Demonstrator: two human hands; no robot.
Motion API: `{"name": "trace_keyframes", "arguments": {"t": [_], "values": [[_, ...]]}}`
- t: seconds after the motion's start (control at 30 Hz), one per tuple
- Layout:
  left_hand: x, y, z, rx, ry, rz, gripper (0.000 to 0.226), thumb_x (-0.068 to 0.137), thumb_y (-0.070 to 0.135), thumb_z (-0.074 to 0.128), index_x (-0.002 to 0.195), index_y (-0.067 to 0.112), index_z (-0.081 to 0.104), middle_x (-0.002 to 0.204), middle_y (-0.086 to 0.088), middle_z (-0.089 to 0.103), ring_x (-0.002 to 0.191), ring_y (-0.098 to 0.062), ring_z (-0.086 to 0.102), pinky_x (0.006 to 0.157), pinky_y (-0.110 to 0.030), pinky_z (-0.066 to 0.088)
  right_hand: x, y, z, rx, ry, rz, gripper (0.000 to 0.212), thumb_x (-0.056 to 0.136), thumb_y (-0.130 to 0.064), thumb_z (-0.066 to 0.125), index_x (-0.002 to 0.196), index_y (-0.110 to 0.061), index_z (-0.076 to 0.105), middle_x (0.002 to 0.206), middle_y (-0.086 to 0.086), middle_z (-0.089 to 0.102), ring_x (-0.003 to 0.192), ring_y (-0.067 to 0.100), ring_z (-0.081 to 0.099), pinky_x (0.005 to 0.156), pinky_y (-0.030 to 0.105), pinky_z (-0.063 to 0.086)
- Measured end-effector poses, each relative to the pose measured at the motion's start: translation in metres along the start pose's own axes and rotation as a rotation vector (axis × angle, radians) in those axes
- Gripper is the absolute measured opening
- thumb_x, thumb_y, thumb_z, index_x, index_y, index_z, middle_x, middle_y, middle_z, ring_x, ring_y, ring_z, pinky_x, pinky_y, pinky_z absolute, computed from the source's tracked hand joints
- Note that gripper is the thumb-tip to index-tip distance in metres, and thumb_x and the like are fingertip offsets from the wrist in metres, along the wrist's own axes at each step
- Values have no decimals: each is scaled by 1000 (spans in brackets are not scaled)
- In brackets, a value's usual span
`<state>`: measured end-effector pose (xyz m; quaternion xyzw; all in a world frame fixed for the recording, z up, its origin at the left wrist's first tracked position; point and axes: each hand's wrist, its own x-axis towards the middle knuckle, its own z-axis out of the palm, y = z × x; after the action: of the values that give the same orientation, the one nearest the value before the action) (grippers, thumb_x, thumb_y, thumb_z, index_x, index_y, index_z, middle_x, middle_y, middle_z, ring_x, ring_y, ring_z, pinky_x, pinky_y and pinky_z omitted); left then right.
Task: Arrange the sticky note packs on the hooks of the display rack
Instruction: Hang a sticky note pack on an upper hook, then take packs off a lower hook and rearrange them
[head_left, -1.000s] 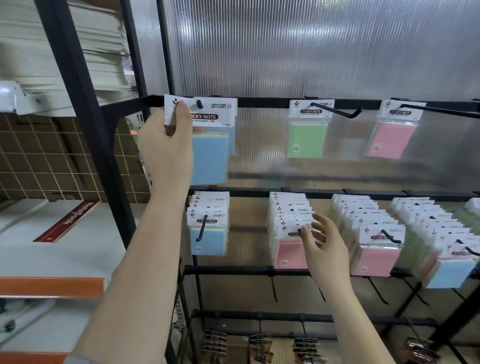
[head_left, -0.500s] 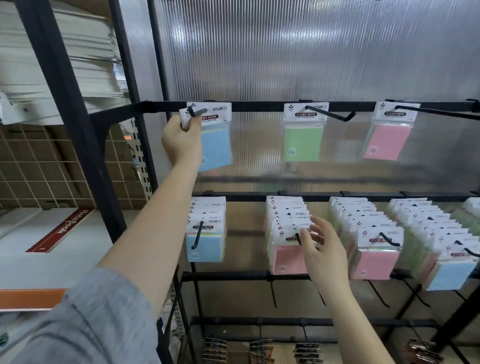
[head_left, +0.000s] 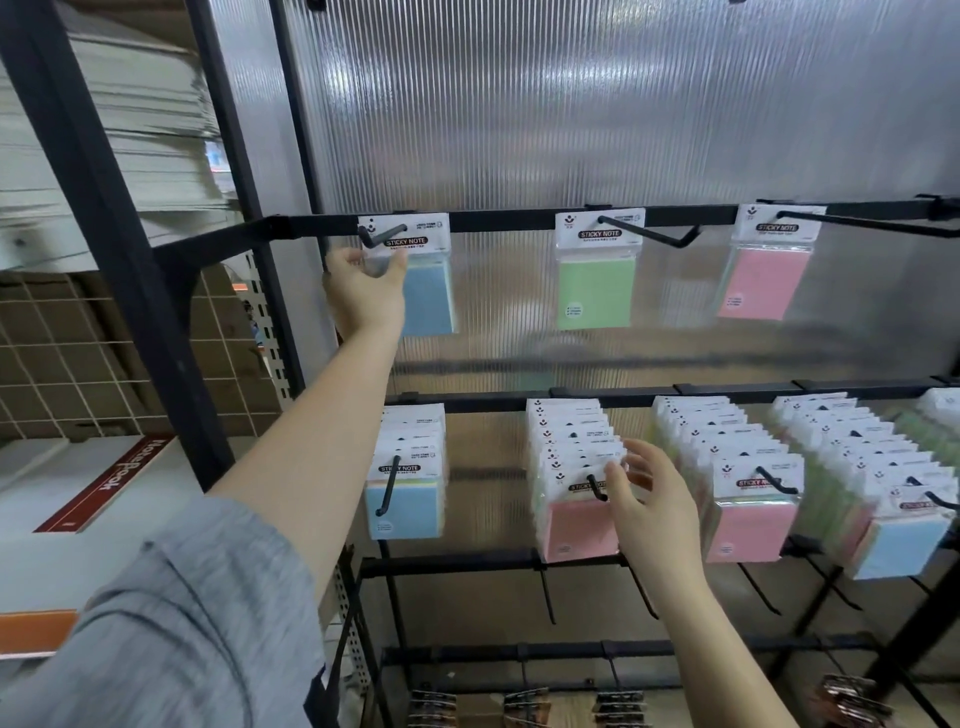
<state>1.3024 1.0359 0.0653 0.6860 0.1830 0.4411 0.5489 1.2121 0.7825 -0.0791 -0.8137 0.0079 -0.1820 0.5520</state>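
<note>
Blue is the pack you are handling: the blue sticky note pack (head_left: 428, 291) hangs on the leftmost hook (head_left: 382, 236) of the top rail (head_left: 498, 221), its white header card threaded over the wire. Your left hand (head_left: 363, 291) reaches up to its left edge, thumb and fingers spread loosely against the card and wrapper, not clamped round it. Your right hand (head_left: 649, 499) is at the middle rail, fingers relaxed and open, fingertips just touching the front header of the pink pack stack (head_left: 576, 499).

Ribbed translucent plastic sheeting (head_left: 571, 104) backs the black display rack (head_left: 519, 397). Along the top rail hang a single green pack (head_left: 596, 291) and a single pink pack (head_left: 763, 280), each on its own hook. On the middle rail, a short blue-fronted stack (head_left: 408, 493) hangs at the left, with fuller stacks to the right of your hand. Dark clipped items (head_left: 524, 706) hang on the lowest row. To your left, a black upright post (head_left: 119, 249) stands before shelves of white boxes (head_left: 78, 519).
</note>
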Motion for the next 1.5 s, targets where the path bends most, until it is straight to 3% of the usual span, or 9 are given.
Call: {"name": "trace_keyframes", "arguments": {"t": [0.2,0.43,0.53,0.7,0.8,0.9,1.2,1.4,1.5], "values": [[-17,-16,-13,117,11,34,42,87,37,63,116,12,47,117,-4,54,91,-12,52,57,-14,37,-4,6,-1,-7,20,10,29,96,-24,53,125,-19,54,96,-18,55,99,7,54,77,23,41],[-60,-47,-41,139,-66,-10,37,89,39,59,117,16,49,114,1,53,92,-8,53,59,-13,35,-21,13,5,79,82,128,53,93,-26,59,140,-16,37,115,-4,55,105,13,55,84,31,46],[-85,-60,-58,172,-90,-23,28,93,39,53,111,18,52,103,7,53,77,3,49,57,-13,32,-27,16,8,71,72,157,42,93,-26,59,130,-13,45,105,-5,56,96,14,56,79,27,41],[-110,-80,-81,192,-100,-64,19,95,32,49,106,16,51,100,4,56,88,-9,52,66,-18,35,-30,17,11,123,45,229,15,94,-30,57,102,-20,48,87,-5,55,85,17,53,74,29,39],[-120,-88,-92,228,-117,-91,15,97,30,46,105,18,48,97,7,52,79,-5,51,62,-20,35,-35,16,12,174,3,243,30,98,-31,49,72,-15,51,66,-3,50,67,18,46,58,27,31],[-125,-100,-97,305,-147,-152,15,98,29,42,106,18,47,101,3,50,84,-12,49,54,-22,32,-41,9,12,227,-7,241,44,100,-33,45,72,1,49,63,2,46,60,16,40,55,28,26],[-129,-127,-99,389,-373,-309,34,99,24,43,131,19,35,120,-9,52,91,-19,49,50,-20,32,-56,-5,2,185,132,155,44,101,-28,41,65,-4,47,55,-2,40,53,12,33,51,27,25],[-143,-132,-96,310,-222,-263,29,96,18,49,124,16,44,116,-2,54,87,-18,52,66,-30,46,-67,-16,0,236,328,61,49,100,-24,44,55,-13,29,50,-3,30,42,5,32,42,16,25],[-151,-131,-96,285,-198,-238,25,95,18,52,118,11,48,107,-2,56,81,-15,53,53,-23,40,-67,-21,-1,284,362,19,49,100,-19,45,54,-13,29,48,-7,31,42,3,33,42,14,26]]}}
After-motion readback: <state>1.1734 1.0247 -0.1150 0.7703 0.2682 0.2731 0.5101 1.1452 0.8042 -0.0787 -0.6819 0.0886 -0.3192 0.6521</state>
